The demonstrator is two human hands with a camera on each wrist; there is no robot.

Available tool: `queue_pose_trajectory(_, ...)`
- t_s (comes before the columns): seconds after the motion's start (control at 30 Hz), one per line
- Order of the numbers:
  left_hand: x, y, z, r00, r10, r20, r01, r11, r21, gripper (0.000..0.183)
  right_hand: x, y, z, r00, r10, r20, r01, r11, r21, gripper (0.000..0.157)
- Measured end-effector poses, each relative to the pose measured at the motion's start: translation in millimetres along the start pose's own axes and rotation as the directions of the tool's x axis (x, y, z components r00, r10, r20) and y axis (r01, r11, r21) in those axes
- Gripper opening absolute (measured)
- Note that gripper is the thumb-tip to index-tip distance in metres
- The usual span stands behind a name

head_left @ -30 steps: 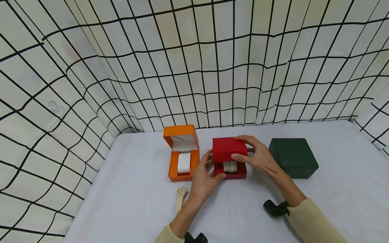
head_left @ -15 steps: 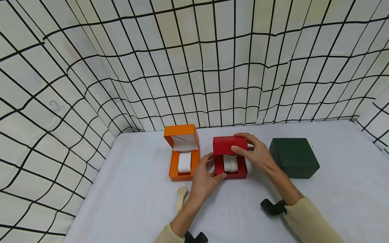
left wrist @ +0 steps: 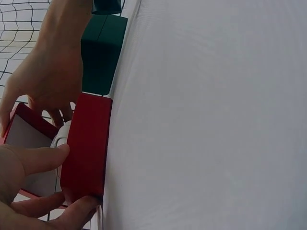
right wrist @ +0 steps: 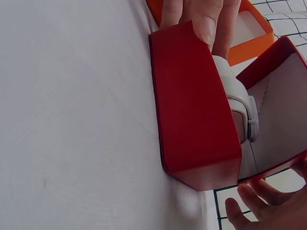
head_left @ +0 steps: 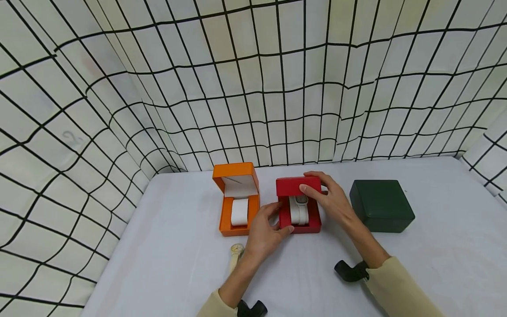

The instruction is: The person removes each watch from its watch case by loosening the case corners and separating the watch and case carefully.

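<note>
A red watch box (head_left: 315,222) stands on the white-covered table, its hinged lid (head_left: 288,187) raised. Inside, a white-strapped watch (head_left: 303,212) is wrapped around a pale cushion. My left hand (head_left: 263,237) grips the base at its left side, thumb at the front corner. With thumb and fingers my right hand (head_left: 334,200) holds the lid by its right end. In the right wrist view, the lid's pale lining (right wrist: 280,110) shows behind the watch. A cream watch (head_left: 236,252) lies by my left wrist, its strap partly hidden by the forearm.
Left of the red box stands an orange watch box (head_left: 225,230), lid up, with a white cushion (head_left: 239,212) inside. A closed dark green box (head_left: 380,202) stands to the right. Black grid netting (head_left: 293,92) over white sheeting rises behind the table and along its left side.
My right hand has tilted the red lid further up and back, uncovering the watch face inside. My left hand has stayed on the base.
</note>
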State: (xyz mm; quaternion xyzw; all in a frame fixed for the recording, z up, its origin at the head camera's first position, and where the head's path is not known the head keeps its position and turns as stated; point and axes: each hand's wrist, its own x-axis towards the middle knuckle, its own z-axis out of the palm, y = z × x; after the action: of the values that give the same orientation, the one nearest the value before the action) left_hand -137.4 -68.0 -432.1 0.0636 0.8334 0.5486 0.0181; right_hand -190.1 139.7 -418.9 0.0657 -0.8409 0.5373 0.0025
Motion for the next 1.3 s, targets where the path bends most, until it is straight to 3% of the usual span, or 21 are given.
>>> queue_pose_trajectory(0.23, 0.0, 1.1, 0.0, 1.0, -0.003, 0.003, 0.003, 1.0, 0.015, 0.065, 1.6, -0.6, 1.5, 0.999, -0.014, -0.033, 0.016, 0.999, 0.046, 0.063)
queue_pose_trajectory(0.57, 0.7, 3.1, 2.7, 1.0, -0.024, -0.011, 0.024, 1.0, 0.016, 0.065, 3.9, -2.0, 4.1, 0.991, -0.103, -0.081, 0.113, 0.985, 0.129, 0.051)
queue_pose_trajectory(0.9, 0.2, 3.4, 3.9, 1.0, -0.025, -0.016, 0.026, 0.999, 0.039, 0.065, 4.3, -2.8, 4.1, 0.971, -0.196, -0.139, 0.219, 0.958, 0.183, 0.043)
queue_pose_trajectory(1.3, 0.6, 4.2, 3.1, 0.999, -0.03, -0.025, 0.032, 0.998, 0.058, 0.064, 9.1, -6.3, 0.3, 0.948, -0.277, -0.158, 0.308, 0.924, 0.229, 0.045)
